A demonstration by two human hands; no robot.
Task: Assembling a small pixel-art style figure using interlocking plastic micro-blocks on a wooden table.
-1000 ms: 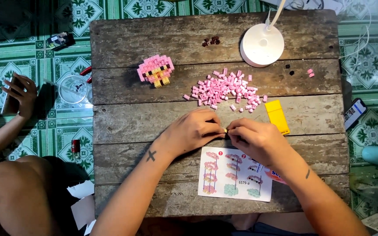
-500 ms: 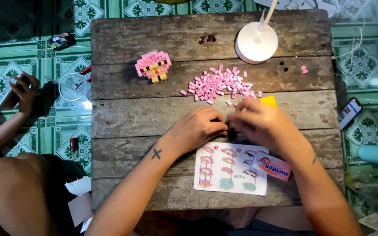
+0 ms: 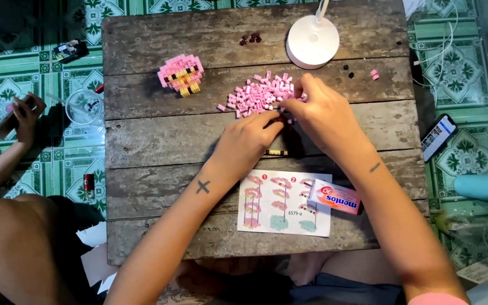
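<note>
Reaching up the bench (image 3: 142, 135), both hands have moved: right hand (image 3: 326, 116) and left hand (image 3: 247, 141) now pinch pink bricks (image 3: 258, 93).

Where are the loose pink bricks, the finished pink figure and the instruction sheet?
pile of pink bricks (image 3: 252, 95), head view, middle of the heap.
pink brick figure (image 3: 181, 73), head view, centre of its body.
instruction sheet (image 3: 278, 217), head view, bare lower middle of the paper.

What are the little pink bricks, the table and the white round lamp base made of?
The little pink bricks look like hard, smooth plastic: tiny, even, bright blocks. The table is rough, weathered wood, with grey planks, visible grain and gaps between boards. The white round lamp base seems smooth matte plastic, though painted metal is possible.
</note>
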